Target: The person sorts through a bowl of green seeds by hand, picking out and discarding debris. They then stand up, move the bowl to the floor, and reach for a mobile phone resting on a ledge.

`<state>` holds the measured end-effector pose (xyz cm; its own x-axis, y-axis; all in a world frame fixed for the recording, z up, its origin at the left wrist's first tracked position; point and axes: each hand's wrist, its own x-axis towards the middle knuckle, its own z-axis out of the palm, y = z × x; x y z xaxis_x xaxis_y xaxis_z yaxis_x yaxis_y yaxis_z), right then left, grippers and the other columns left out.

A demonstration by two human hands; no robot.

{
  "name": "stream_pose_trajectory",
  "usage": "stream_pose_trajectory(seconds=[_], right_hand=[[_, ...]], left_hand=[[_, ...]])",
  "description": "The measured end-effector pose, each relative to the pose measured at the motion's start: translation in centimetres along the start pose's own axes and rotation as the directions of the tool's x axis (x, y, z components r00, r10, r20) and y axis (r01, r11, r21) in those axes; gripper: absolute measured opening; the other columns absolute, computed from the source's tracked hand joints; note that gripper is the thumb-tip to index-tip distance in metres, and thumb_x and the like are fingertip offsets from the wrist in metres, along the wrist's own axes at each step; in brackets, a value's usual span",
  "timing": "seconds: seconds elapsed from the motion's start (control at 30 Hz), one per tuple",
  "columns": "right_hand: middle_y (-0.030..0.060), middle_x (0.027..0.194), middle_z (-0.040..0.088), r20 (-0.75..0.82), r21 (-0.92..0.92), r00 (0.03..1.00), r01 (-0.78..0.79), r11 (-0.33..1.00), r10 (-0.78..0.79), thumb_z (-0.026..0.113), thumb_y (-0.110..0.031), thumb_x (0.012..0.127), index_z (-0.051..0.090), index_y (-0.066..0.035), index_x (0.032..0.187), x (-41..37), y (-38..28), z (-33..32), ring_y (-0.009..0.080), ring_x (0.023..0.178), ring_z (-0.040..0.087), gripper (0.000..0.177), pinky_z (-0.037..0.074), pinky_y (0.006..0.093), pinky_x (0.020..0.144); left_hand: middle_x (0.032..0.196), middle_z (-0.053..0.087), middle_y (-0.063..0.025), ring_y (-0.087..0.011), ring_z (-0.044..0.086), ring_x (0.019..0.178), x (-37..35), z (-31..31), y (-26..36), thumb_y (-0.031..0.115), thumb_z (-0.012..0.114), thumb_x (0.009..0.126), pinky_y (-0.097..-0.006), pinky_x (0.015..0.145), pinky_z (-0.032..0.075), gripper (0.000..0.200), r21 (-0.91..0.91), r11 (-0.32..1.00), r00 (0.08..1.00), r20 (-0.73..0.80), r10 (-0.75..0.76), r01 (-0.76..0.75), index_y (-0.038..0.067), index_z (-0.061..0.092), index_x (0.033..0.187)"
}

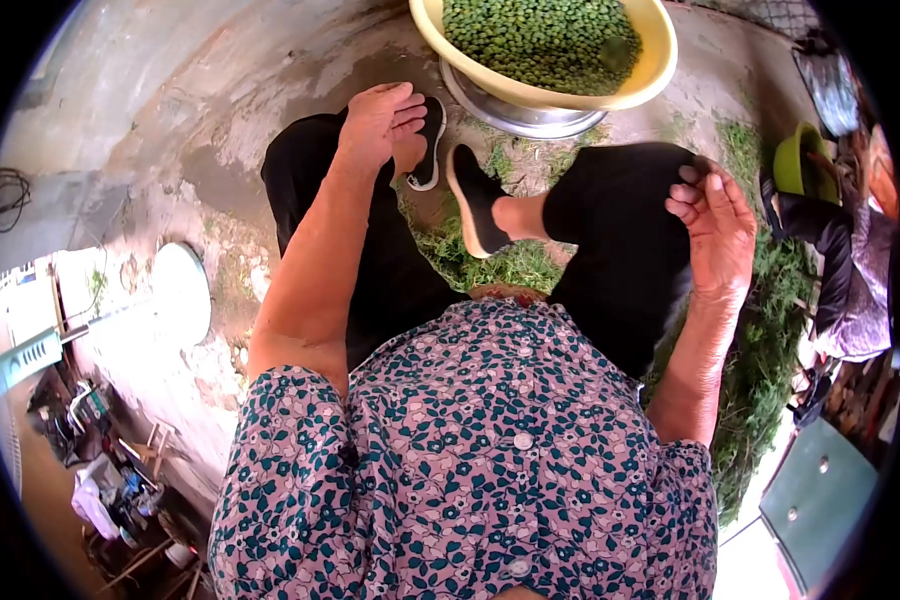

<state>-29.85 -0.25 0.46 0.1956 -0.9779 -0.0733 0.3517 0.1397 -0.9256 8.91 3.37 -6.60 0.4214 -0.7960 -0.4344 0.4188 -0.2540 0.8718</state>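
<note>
Over my left knee, my left hand (380, 125) is raised with its fingers slightly bent and apart, and nothing shows in it. My right hand (712, 215) is palm up beside my other knee, its fingers loosely curled with gaps between them; I see nothing held there. Beyond my feet is a wide yellow basin (658, 50) full of small green round pieces (540, 45). It rests on a silver metal basin (530, 125). Both hands are apart from the basins.
Cut green plants (770, 370) lie along my right side, with more grass (490, 255) between my legs. At the right are a green bucket (802, 165) and a green panel (820, 490). A white round object (181, 295) and piled odds and ends (120, 490) are at the left.
</note>
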Motion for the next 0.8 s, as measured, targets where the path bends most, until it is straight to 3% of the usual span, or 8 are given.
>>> stream_pose_trajectory(seconds=[0.1,0.2,0.33,0.4,0.47,0.53,0.63,0.8], right_hand=[[0.0148,0.090,0.063,0.030,-0.025,0.999,-0.018,1.000,0.019,0.051,-0.011,0.091,0.057,0.005,0.106,0.7,0.6,2.8,0.0189,0.073,0.063,0.023,0.054,0.0315,0.068],[0.0133,0.088,0.063,0.012,-0.054,0.999,-0.049,0.997,0.050,0.051,-0.011,0.091,0.057,0.005,0.107,1.2,1.4,3.3,0.0186,0.072,0.063,0.023,0.054,0.0308,0.067],[0.0124,0.087,0.062,-0.021,0.068,0.983,-0.179,0.982,0.181,0.051,-0.012,0.091,0.056,0.003,0.105,1.4,3.7,0.6,0.0194,0.073,0.062,0.021,0.053,0.0317,0.068],[0.0124,0.086,0.062,-0.089,0.210,0.947,-0.284,0.936,0.308,0.052,-0.013,0.091,0.056,0.003,0.103,1.1,4.4,-1.2,0.0198,0.074,0.060,0.021,0.052,0.0324,0.069],[0.0118,0.085,0.061,-0.139,0.209,0.946,-0.260,0.943,0.291,0.053,-0.014,0.090,0.057,0.002,0.103,0.9,4.5,-3.0,0.0200,0.075,0.058,0.021,0.051,0.0328,0.070],[0.0117,0.085,0.061,-0.266,0.157,0.948,-0.135,0.978,0.174,0.055,-0.014,0.089,0.057,0.003,0.103,0.3,4.1,-4.6,0.0209,0.075,0.059,0.021,0.051,0.0337,0.070],[0.0126,0.086,0.062,-0.324,0.099,0.942,-0.061,0.993,0.090,0.056,-0.013,0.088,0.056,0.003,0.103,-0.3,2.4,-7.0,0.0221,0.076,0.059,0.021,0.051,0.0347,0.069],[0.0124,0.090,0.062,-0.413,0.024,0.910,0.042,0.999,-0.028,0.057,-0.014,0.088,0.055,0.004,0.106,-1.8,0.0,-12.4,0.0228,0.079,0.060,0.025,0.050,0.0358,0.074]], left_hand=[[0.101,0.060,-0.0180,-0.0267,0.060,0.088,-0.1,-0.9,-0.1,0.018,0.062,0.083,-0.0372,0.076,0.051,0.035,0.022,1.000,0.999,-0.048,0.015,-0.013,-0.002,0.051,0.110],[0.108,0.058,-0.0180,-0.0283,0.058,0.095,-0.7,-1.0,-0.2,0.020,0.062,0.084,-0.0397,0.083,0.049,0.040,0.037,0.999,0.997,-0.080,0.003,0.000,-0.001,0.047,0.114],[0.106,0.058,-0.0177,-0.0276,0.058,0.096,-1.4,2.0,0.4,0.019,0.062,0.084,-0.0381,0.084,0.048,0.043,0.060,0.998,0.999,-0.033,0.017,-0.015,-0.003,0.046,0.117],[0.104,0.060,-0.0170,-0.0271,0.058,0.095,-1.4,4.3,1.1,0.019,0.062,0.083,-0.0376,0.085,0.047,0.042,0.044,0.995,0.994,0.062,0.090,-0.093,-0.003,0.047,0.115],[0.097,0.062,-0.0141,-0.0242,0.061,0.088,-0.5,5.1,0.9,0.019,0.063,0.083,-0.0358,0.081,0.049,0.035,0.071,0.990,0.982,0.154,0.108,-0.120,-0.002,0.052,0.110],[0.096,0.063,-0.0134,-0.0234,0.062,0.087,-0.3,5.2,0.8,0.018,0.062,0.084,-0.0353,0.079,0.050,0.030,0.149,0.986,0.991,0.116,0.062,-0.079,-0.001,0.054,0.107],[0.096,0.063,-0.0131,-0.0236,0.062,0.086,1.4,5.3,0.2,0.017,0.062,0.084,-0.0359,0.079,0.051,0.028,0.100,0.995,0.999,0.047,0.009,-0.014,0.000,0.054,0.105],[0.096,0.063,-0.0133,-0.0231,0.062,0.086,1.9,6.4,0.6,0.017,0.061,0.085,-0.0357,0.078,0.051,0.028,0.139,0.990,0.995,0.104,0.006,-0.020,0.000,0.054,0.106]])
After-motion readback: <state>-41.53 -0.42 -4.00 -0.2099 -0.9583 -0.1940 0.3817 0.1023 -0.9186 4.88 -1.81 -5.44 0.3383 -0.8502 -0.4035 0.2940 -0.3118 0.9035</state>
